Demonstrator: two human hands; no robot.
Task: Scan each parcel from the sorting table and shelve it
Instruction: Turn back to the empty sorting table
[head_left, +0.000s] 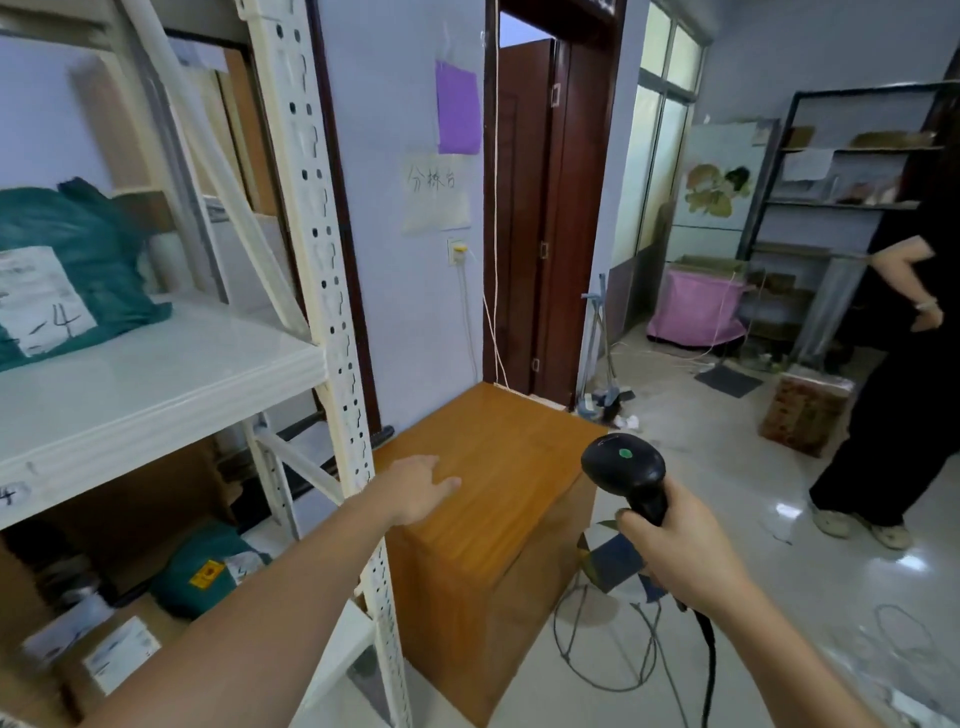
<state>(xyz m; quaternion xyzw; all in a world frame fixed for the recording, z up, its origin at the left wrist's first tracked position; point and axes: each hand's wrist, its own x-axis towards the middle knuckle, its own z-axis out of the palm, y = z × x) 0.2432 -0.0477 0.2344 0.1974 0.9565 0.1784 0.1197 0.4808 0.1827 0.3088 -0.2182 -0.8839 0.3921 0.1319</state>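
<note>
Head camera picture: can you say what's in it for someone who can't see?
The right hand grips a black scanner while the left hand reaches open over a wooden table. A green parcel sits on the white shelf at left.

Right hand (680, 551) gripping black scanner (626, 470), head tilted toward wooden bench (498, 467). Left hand (421, 488) reaching over bench, fingers relaxed, holding nothing. Green parcel (67, 270) with white label on white shelf (171, 374). Person in black at far right.
</note>
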